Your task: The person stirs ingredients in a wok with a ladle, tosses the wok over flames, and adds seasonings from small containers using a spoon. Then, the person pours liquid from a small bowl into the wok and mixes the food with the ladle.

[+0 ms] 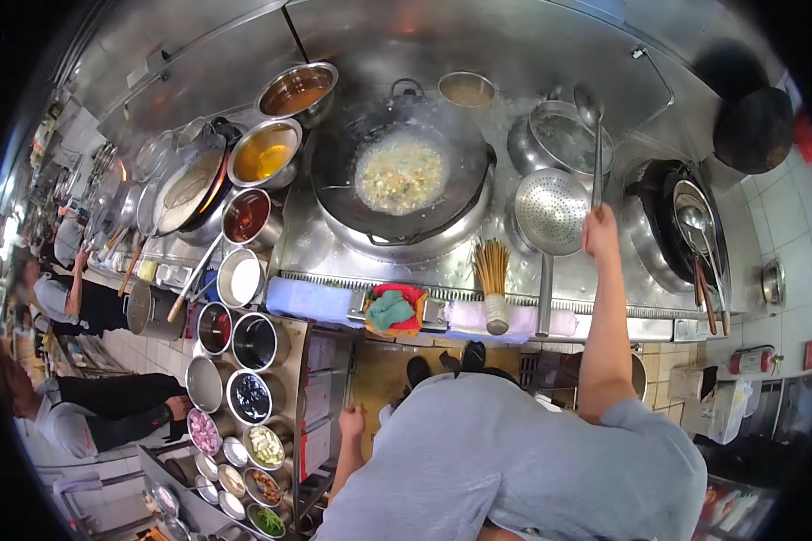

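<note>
My right hand (597, 232) is closed round the handle of a metal ladle (591, 106), whose bowl is raised over a steel pot (576, 137) at the back right. Left of that arm lies a perforated skimmer (551, 212), its handle toward me. My left hand (353, 421) hangs low beside my body, fingers curled; whether anything is in it is too small to tell. In the middle a large black wok (336, 162) holds bubbling liquid with pale and coloured bits (401, 175), steam rising from it.
A bamboo brush (492, 275) and folded cloths (391, 309) lie on the front edge. Bowls of liquid (263, 153) stand left, above several ingredient containers (250, 397). Another wok (672, 243) sits right. Co-workers (59, 293) stand at the far left.
</note>
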Motion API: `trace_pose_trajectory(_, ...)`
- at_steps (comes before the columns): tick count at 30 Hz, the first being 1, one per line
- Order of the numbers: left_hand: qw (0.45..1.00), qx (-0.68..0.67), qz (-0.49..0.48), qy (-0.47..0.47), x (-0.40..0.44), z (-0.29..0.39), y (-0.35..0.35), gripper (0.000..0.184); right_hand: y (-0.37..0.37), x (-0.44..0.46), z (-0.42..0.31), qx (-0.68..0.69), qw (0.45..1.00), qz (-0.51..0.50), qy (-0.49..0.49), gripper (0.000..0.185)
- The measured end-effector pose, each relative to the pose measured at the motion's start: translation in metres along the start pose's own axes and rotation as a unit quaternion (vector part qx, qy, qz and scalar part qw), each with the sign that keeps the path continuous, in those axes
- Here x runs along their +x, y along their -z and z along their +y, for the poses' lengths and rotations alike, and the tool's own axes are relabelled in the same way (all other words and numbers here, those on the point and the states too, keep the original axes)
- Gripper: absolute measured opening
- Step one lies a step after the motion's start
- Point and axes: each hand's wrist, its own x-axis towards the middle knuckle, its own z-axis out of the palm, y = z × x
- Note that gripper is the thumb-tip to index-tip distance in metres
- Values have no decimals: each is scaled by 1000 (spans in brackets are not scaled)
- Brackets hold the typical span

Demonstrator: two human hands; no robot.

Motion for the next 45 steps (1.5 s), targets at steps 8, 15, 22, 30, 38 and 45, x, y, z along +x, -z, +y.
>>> trace_pose_trajectory(8,862,-16,51,-505,53,323,48,12,29,-177,101,-279,952,68,110,49)
trace_pose_trajectory(15,869,54,7,-492,113,402,31,18,8,-245,28,-139,985,27,-94,45)
trace_pose_trajectory(22,842,-132,-20,-523,59,384,64,20,-26,-194,17,-73,994,-27,-74,51)
trace_pose_trajectory(30,938,21,-223,-264,35,162,53,29,-217,-171,-103,53,952,-299,-35,32)
trace_pose_trajectory(38,882,384,-242,-130,-27,-193,40,23,-406,-156,-116,-27,910,-415,-9,10)
trace_pose_trajectory(45,958,-134,-171,189,-85,-252,41,21,-458,-156,-113,44,875,-462,-134,6)
